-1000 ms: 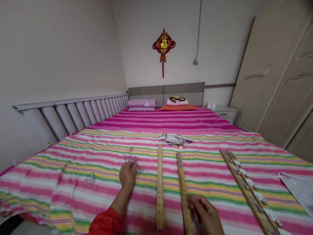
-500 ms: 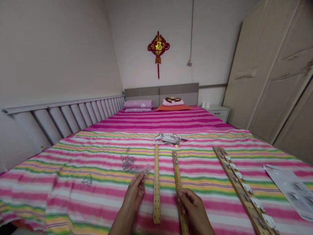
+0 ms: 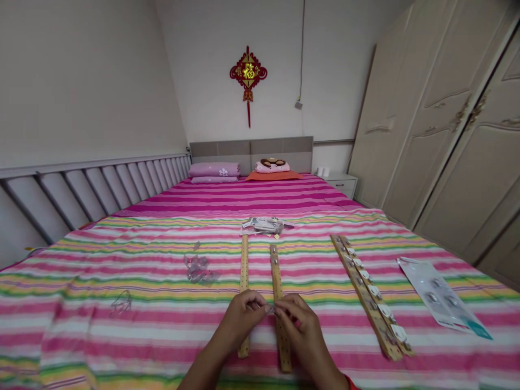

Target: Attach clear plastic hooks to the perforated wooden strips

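My left hand (image 3: 247, 317) is closed in a pinch at the middle, with a small clear plastic piece (image 3: 271, 310) at its fingertips. My right hand (image 3: 299, 327) meets it there, thumb and fingers pressed together; what they grip is too small to make out. Both hands are above a narrow wooden strip (image 3: 283, 346) with a row of holes and a couple of small metal parts near its far end. Left of it lies a second holed strip (image 3: 244, 260), partly covered by my left hand. Small clear plastic pieces (image 3: 199, 269) are heaped further left.
Wooden strips with white round pieces (image 3: 359, 281) lie to the right, beside a clear blister pack (image 3: 442, 298). Plastic packets (image 3: 266, 225) rest beyond the strips. At left is a thin clear tangle (image 3: 122, 302). Everything lies on a striped bedsheet (image 3: 162, 336).
My left hand has come from the clear pile over to the right strip. My right hand has let go of that strip and moved up to meet the left. The view has shifted right.
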Tool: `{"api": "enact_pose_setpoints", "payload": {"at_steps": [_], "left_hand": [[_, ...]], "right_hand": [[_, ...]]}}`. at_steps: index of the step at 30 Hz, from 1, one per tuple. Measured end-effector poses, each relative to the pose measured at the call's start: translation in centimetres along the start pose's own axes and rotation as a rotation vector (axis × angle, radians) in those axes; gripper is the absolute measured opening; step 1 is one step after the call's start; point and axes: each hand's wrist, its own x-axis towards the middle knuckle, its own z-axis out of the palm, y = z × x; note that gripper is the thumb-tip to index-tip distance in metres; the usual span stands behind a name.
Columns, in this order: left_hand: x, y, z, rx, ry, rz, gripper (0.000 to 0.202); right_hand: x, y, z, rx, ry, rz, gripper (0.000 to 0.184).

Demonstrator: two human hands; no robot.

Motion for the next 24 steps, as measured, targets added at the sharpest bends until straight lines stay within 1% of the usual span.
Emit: {"api": "enact_pose_setpoints", "payload": {"at_steps": [3,5,6,8,10,12,13,15,18,21,24], "left_hand": [[0.2,0.3,0.6,-0.002,0.014,0.011,0.015],[0.5,0.4,0.9,-0.015,0.044,0.019,0.014],[0.7,0.4,1.0,-0.039,0.062,0.010,0.015],[1.1,0.2,1.2,-0.114,0.116,-0.015,0.026],[1.5,-0.3,1.4,-0.181,0.189,-0.030,0.034],[1.8,-1.2,1.8,-0.221,0.237,-0.045,0.032],[2.0,-1.8,2.1,-0.240,0.239,-0.060,0.031],[2.5,-3.2,2.9,-0.288,0.205,-0.091,0.031],[3.4,-4.8,4.2,-0.359,0.144,-0.131,0.035],[4.5,-5.6,5.0,-0.406,0.165,-0.191,0.038],[5.8,-6.0,5.2,-0.448,0.188,-0.242,0.038]], "right_hand": [[-0.1,0.0,-0.3,0.033,-0.004,0.063,0.018],[0.0,0.2,-0.5,0.065,0.006,0.123,0.020],[0.0,0.4,-0.5,0.092,0.016,0.163,0.022],[0.1,1.0,-0.6,0.179,0.043,0.268,0.025],[0.3,1.7,-0.7,0.303,0.063,0.383,0.029],[0.5,2.5,-0.6,0.430,0.085,0.477,0.031],[0.7,2.8,-0.6,0.480,0.098,0.508,0.032],[1.1,3.3,-0.5,0.540,0.123,0.544,0.032],[1.9,4.1,-0.3,0.557,0.137,0.558,0.032],[2.8,5.1,0.0,0.562,0.165,0.587,0.033],[3.6,6.3,0.2,0.565,0.220,0.612,0.038]]}}
